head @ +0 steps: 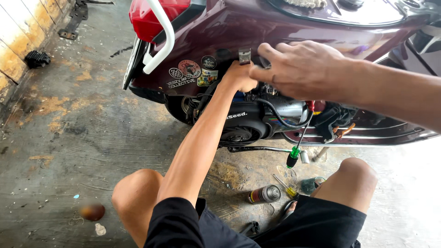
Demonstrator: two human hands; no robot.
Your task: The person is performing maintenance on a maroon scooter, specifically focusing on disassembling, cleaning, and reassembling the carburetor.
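I squat beside a maroon scooter [257,27] whose side is open onto the black engine [257,121]. My left hand [239,77] reaches into the opening just under a small metal bracket [245,56]. Its fingers are curled, and what they hold is hidden. My right hand [301,69] lies over it from the right, with fingertips pinching a small dark part [265,62] at the panel edge. A green-handled screwdriver [294,154] hangs down from the engine area below both hands.
A spray can [265,194], a yellow-handled screwdriver [285,186] and a small green container [310,184] lie on the stained concrete between my knees. The red tail light [151,18] and white grab rail [165,41] jut out to the left. A wooden wall [18,32] runs along the far left.
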